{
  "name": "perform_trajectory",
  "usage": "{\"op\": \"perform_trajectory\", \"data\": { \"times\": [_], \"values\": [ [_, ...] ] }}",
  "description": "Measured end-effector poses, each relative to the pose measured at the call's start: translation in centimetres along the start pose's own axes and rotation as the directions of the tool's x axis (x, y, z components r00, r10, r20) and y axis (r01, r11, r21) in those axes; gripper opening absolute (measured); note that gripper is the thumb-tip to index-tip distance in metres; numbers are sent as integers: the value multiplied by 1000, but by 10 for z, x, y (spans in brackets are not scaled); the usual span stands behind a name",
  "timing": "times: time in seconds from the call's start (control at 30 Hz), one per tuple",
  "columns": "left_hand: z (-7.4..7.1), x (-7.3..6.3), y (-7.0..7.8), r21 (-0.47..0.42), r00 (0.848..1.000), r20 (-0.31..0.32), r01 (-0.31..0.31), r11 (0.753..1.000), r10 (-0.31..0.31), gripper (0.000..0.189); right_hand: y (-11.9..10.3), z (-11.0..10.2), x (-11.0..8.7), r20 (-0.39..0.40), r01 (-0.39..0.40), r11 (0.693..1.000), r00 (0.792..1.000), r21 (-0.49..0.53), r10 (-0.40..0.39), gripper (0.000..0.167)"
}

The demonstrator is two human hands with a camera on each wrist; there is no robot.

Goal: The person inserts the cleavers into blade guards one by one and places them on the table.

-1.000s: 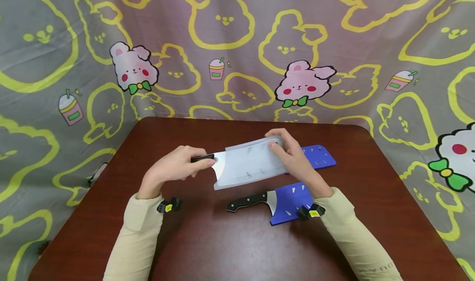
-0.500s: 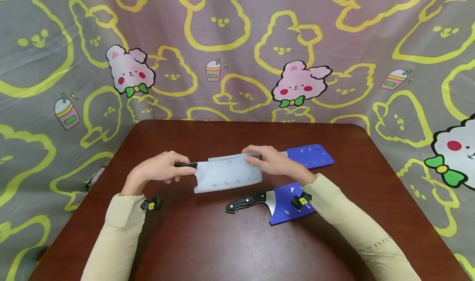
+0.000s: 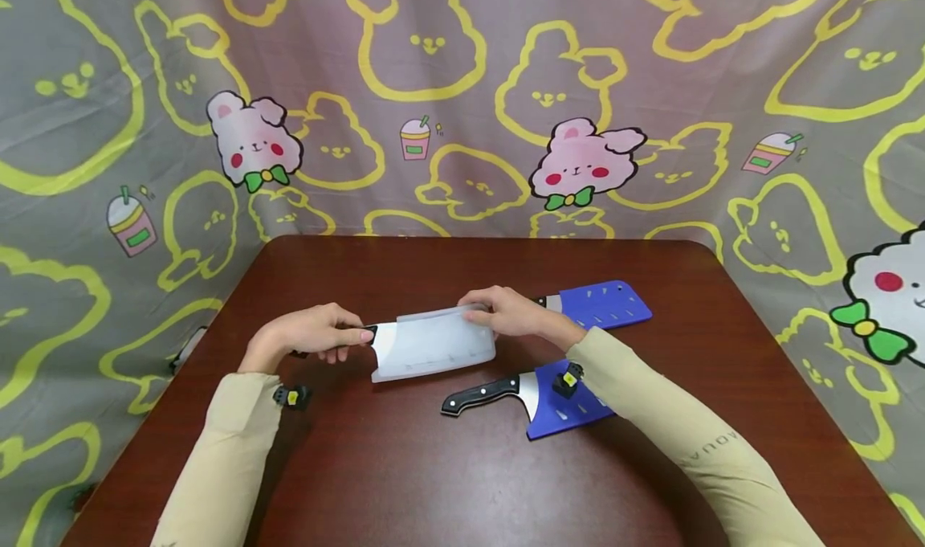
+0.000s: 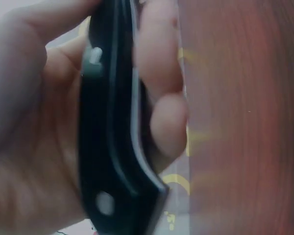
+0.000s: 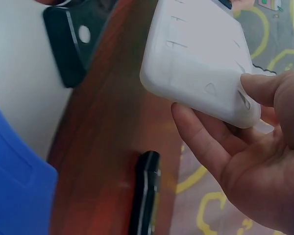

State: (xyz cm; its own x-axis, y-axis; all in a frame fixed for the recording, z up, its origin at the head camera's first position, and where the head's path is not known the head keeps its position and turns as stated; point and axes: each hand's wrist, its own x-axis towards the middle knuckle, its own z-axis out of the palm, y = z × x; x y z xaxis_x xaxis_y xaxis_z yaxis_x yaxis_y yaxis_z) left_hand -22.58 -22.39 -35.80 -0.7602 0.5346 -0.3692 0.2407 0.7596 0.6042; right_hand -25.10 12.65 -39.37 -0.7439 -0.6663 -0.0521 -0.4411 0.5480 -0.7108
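A cleaver (image 3: 385, 344) with its blade mostly inside a translucent white sheath (image 3: 441, 340) is held nearly level, edge toward me, near the table's middle. My left hand (image 3: 311, 334) grips its black handle (image 4: 105, 132), fingers and thumb on either side of it. A strip of bare blade shows between handle and sheath. At the opposite end, my right hand (image 3: 509, 314) pinches the sheath's corner, thumb on top and fingers beneath, as the right wrist view shows. Whether the cleaver touches the table is unclear.
A second cleaver (image 3: 480, 394) in a blue sheath (image 3: 552, 422) lies in front, partly under my right forearm. Farther back right lies another blue-sheathed cleaver (image 3: 607, 304), its handle mostly behind my right hand. Patterned cloth (image 3: 462, 65) surrounds the brown table (image 3: 405, 483).
Both hands have shifted left with the white-sheathed cleaver, which is also lower and more level than a second ago. The two blue-sheathed cleavers stay where they were.
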Motion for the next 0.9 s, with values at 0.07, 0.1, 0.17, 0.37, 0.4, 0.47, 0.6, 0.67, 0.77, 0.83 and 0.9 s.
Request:
{"op": "perform_trajectory", "data": {
  "times": [0.07, 0.1, 0.17, 0.37, 0.4, 0.47, 0.6, 0.67, 0.77, 0.83, 0.9],
  "values": [
    [1, 1, -3, -9, 1000, 17, 20, 1000, -20, 32, 1, 4, 2, 14, -8, 1000, 1000, 1, 8, 31],
    [1, 2, -5, -12, 999, 24, 28, 1000, -28, 32, 1, 5, 2, 22, -10, 1000, 1000, 3, 10, 33],
    [2, 4, -8, -16, 999, 31, 38, 999, -37, 32, 2, 8, 3, 28, -11, 1000, 1000, 5, 11, 36],
    [5, 7, -18, -26, 998, 38, 51, 998, -50, 32, 8, 12, 4, 10, -22, 999, 1000, 37, 21, 42],
    [6, 7, -20, -31, 998, 36, 59, 998, -58, 33, 9, 12, 5, 10, -23, 999, 1000, 48, 22, 42],
    [6, 6, -24, -34, 997, 29, 75, 997, -74, 33, 11, 12, 5, 13, -24, 997, 1000, 75, 23, 40],
    [6, 4, -30, -44, 994, 5, 112, 993, -112, 31, 13, 11, 6, 31, -31, 992, 999, 121, 28, 37],
    [5, 4, -32, -28, 994, -7, 106, 994, -106, 32, 15, 10, 5, 42, -42, 988, 998, 146, 36, 36],
    [5, 3, -32, 19, 997, -29, 78, 997, -77, 34, 18, 7, 1, 49, -65, 978, 997, 197, 56, 36],
    [5, 3, -31, 65, 997, -51, 53, 996, -50, 36, 21, 3, -5, 41, -74, 969, 997, 235, 66, 35],
    [4, 3, -30, 86, 997, -72, 43, 995, -37, 39, 23, -3, -11, 19, -66, 962, 998, 266, 63, 34]
  ]
}}
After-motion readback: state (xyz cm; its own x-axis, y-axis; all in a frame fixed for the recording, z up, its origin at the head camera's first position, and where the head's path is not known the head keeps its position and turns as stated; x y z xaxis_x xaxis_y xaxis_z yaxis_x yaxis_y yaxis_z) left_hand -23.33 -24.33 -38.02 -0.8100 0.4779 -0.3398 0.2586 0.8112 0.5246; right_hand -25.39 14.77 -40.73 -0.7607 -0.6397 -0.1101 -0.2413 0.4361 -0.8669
